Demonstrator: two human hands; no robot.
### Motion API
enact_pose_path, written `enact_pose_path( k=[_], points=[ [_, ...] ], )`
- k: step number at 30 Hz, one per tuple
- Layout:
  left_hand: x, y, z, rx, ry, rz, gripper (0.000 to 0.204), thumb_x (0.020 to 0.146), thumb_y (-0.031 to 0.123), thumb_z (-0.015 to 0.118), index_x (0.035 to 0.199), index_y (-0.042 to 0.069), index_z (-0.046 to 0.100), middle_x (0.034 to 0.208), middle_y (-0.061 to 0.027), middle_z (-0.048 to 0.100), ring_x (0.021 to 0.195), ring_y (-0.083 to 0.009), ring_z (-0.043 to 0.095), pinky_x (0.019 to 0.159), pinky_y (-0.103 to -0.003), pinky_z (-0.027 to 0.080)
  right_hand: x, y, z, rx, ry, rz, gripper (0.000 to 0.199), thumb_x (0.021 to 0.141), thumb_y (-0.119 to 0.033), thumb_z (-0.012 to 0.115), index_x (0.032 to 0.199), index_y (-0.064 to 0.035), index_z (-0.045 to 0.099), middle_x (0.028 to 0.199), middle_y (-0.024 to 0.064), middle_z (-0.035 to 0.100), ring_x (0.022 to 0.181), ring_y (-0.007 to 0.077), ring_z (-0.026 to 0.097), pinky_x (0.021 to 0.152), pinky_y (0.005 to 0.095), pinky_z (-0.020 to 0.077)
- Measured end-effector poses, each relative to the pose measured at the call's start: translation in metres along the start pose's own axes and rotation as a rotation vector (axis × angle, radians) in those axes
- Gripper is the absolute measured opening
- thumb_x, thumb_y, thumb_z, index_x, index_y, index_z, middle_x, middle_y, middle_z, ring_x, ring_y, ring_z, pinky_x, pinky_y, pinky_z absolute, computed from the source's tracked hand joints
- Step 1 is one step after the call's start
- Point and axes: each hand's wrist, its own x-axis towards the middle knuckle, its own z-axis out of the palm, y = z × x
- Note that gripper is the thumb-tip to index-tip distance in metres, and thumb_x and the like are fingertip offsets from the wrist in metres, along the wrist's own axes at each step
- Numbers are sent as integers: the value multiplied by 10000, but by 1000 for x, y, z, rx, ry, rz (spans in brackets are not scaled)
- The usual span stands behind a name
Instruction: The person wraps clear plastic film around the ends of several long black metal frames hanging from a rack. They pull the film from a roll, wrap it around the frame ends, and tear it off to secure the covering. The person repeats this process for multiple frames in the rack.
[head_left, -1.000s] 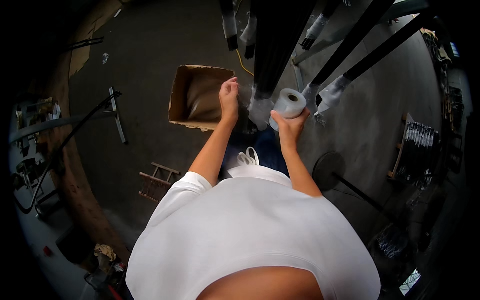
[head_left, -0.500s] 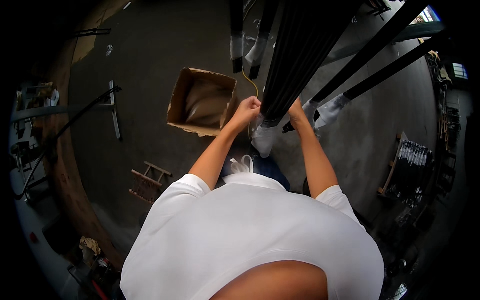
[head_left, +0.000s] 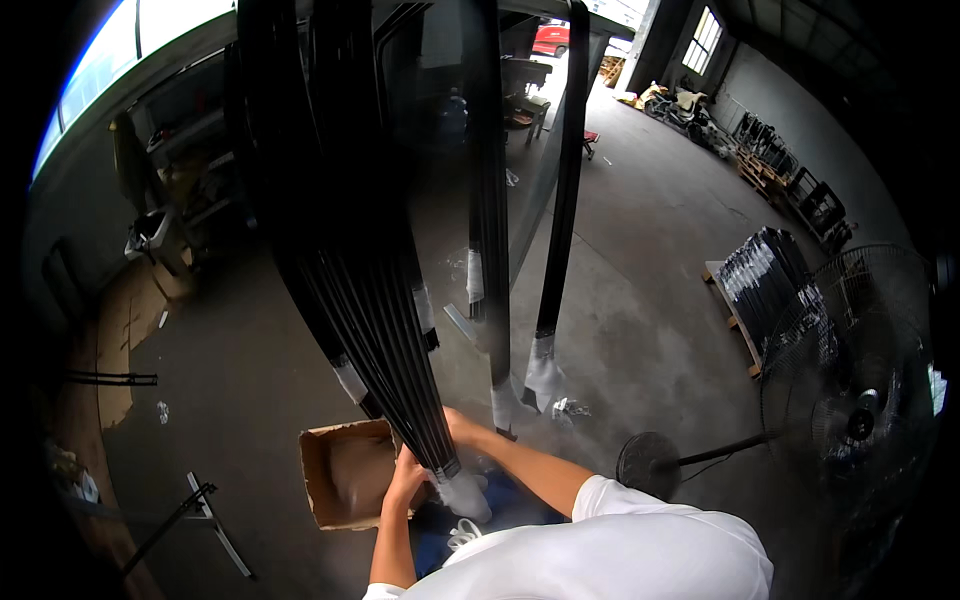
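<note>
A bundle of long black bars (head_left: 385,340) stands tilted before me, its lower end wrapped in whitish plastic (head_left: 461,494). My left hand (head_left: 404,478) closes against the left side of the bundle just above that wrap; its fingertips are partly hidden. On the other side, my right hand (head_left: 456,428) reaches behind the bars, which hide its fingers. Whether either hand holds film or tape cannot be made out. Other black bars (head_left: 566,200) with wrapped ends (head_left: 543,372) stand farther off to the right.
An open cardboard box (head_left: 312,480) sits on the floor beside my left hand. A standing fan (head_left: 860,420) with a round base (head_left: 648,464) is at the right. Behind it lies a pallet stack of black pieces (head_left: 765,290). A metal bar (head_left: 220,525) lies at lower left.
The view has tilted up and turned, bringing the far hall and the fan into sight. Both hands stay at the bundle's lower end, and the left no longer shows its pinch clearly.
</note>
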Motion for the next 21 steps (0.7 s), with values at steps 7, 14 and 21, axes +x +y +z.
enact_pose_path(
  k=[7, 14, 21],
  points=[
    [-6, 8, 7, -47, -158, -253, 383, 727, 107, 650, 1081, 33, 524, 990, -19, 549, 895, -115, 509, 742, -257, 442, 1, 50, -11, -91, -127, 137, 729, 471, 23, 593, 1179, -18, 426, 1183, 168, 380, 1109, 311, 403, 753, 358, 465],
    [-22, 5, 47, -131, -16, -314, 344, 745, 180, 603, 1057, 46, 557, 1021, -38, 562, 925, -151, 527, 761, -284, 451, -62, -104, 18, -727, 682, -300, 476, 629, 51, 503, 1096, -5, 435, 1147, 211, 405, 1091, 376, 390, 929, 385, 346],
    [-32, 12, 68, -192, 389, -307, 336, 762, 254, 556, 1034, 59, 590, 1052, -57, 576, 956, -187, 546, 780, -311, 460, -94, -177, 67, -1784, -785, -774, 192, 700, -182, 546, 830, -63, 623, 954, 57, 591, 956, 209, 515, 1026, 464, 215]
  ],
)
